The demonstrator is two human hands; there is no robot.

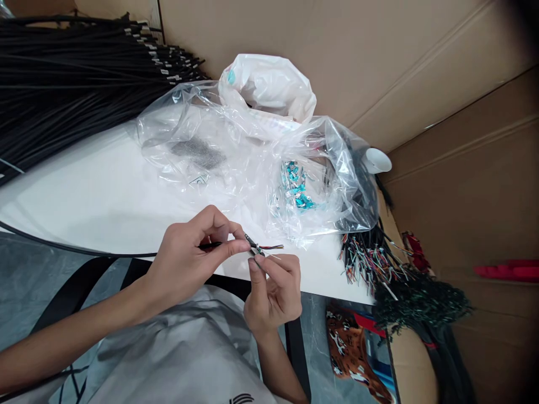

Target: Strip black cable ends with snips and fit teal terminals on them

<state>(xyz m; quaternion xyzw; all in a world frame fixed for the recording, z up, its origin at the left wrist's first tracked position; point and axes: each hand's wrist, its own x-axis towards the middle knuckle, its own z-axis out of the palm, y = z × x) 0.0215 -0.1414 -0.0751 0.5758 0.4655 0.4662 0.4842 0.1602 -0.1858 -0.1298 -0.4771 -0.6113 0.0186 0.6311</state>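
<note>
Black thin cable (126, 253) pinched in my left hand (189, 258) so its coloured wires (272, 247) stick out toward three o'clock; my right hand (273, 289) pinches a small metal connector (254, 246) at its end

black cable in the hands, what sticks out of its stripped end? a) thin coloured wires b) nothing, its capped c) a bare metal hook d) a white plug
a: the left hand pinches the black cable and thin coloured wires fan out past its end, above the right hand, whose fingertips hold a small metal piece there.
</note>
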